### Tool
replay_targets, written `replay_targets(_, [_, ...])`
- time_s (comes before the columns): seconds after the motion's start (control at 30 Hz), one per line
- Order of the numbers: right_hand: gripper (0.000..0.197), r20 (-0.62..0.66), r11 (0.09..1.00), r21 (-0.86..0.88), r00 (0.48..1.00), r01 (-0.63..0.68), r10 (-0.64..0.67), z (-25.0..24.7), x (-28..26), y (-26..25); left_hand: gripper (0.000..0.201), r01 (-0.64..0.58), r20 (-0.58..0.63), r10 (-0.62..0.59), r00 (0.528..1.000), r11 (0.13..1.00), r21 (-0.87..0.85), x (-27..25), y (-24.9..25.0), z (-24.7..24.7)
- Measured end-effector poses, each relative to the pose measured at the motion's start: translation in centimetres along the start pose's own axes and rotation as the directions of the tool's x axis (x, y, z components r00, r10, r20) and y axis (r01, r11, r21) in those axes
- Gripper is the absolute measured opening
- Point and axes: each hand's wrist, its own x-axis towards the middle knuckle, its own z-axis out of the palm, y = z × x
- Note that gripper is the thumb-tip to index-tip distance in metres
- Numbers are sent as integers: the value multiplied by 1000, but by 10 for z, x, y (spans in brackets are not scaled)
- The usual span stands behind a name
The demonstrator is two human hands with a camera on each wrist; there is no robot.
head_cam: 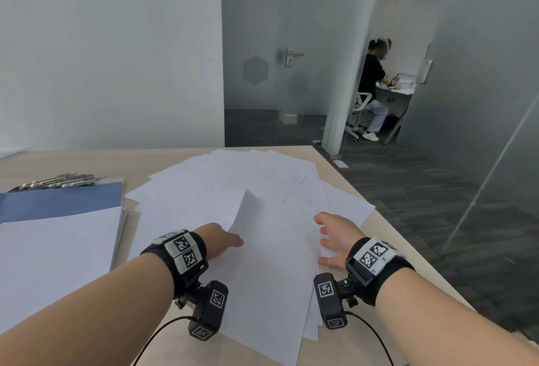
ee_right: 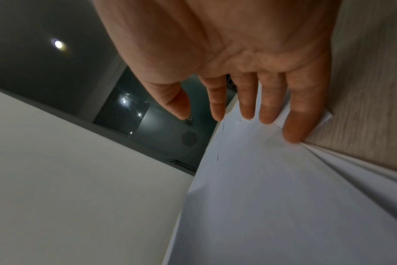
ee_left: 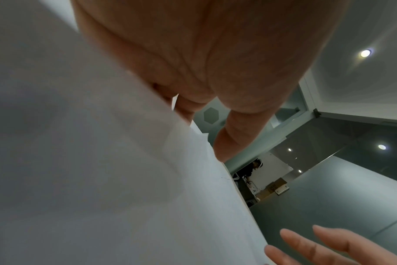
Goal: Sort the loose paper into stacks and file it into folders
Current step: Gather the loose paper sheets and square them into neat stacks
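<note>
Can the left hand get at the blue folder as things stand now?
Probably not at once: the left hand holds a raised sheet. The blue folder lies to its left, nothing between.

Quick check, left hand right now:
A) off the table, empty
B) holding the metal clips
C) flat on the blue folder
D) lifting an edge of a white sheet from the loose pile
D: the left hand has its fingers under the raised edge of a white sheet and its thumb on top, while the blue folder and metal clips lie untouched to the left.
</note>
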Motion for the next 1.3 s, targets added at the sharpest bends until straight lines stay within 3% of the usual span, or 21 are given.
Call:
replay_targets(0.2, [38, 18, 999, -19, 999, 29, -29, -1, -3, 1, 60, -14, -63, 8, 998, 995, -101, -1, 3, 3])
replay_targets(0.37, [58, 10, 998, 11, 998, 59, -59, 1, -7, 4, 49, 16, -44, -22, 999, 990, -139, -2, 3, 1])
replay_targets(0.7, [30, 19, 1000, -11, 1000, 18, -18, -3, -6, 5, 45, 46, 47, -31, 998, 935, -352, -6, 1, 2])
replay_targets(0.87, [24, 30, 999, -49, 999, 22, -20, -1, -7, 6, 52, 132, 164, -47, 985, 817, -561, -9, -16, 2])
replay_targets(1.0, [28, 30, 996, -87, 999, 34, -32, 0, -9, 5, 34, 119, 167, -15, 986, 762, -637, -26, -21, 6])
replay_targets(1.07, [29, 12, 994, -106, 999, 40, -39, 1, -11, 7, 42, 101, 160, 6, 987, 750, -654, -31, -22, 7])
replay_targets(1.2, [30, -37, 989, -140, 998, 46, -51, -1, -16, 9, 80, 90, 184, 49, 982, 733, -674, -37, -24, 7])
replay_targets(1.3, [31, -45, 988, -147, 998, 44, -51, -5, -21, 8, 74, 91, 219, 91, 971, 709, -700, -50, -23, 6])
